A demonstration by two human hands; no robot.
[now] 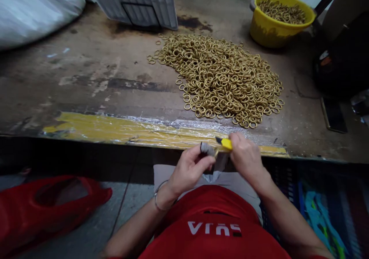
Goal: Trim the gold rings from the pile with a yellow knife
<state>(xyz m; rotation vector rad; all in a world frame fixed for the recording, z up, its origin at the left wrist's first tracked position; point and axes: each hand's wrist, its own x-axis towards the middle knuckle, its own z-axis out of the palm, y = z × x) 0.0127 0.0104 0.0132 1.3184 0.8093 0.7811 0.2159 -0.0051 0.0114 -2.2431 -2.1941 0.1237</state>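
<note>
My right hand (244,153) is closed around a yellow utility knife (226,143), whose dark tip points left. Opposite it, my left hand (191,170) pinches a small gold ring (216,153) between thumb and finger. A grey wrap (207,149) covers a fingertip of that hand. Both hands are just in front of the table's taped edge, with the knife tip close to the ring; I cannot tell whether they touch. Beyond them a wide heap of gold rings (227,78) lies on the worn table (86,86).
A yellow basin (273,34) holding more rings stands at the back right. A grey crate (135,5) is at the back, with a white sack (37,12) to its left. A phone (333,114) lies at the right. Below left is a red plastic stool (17,209).
</note>
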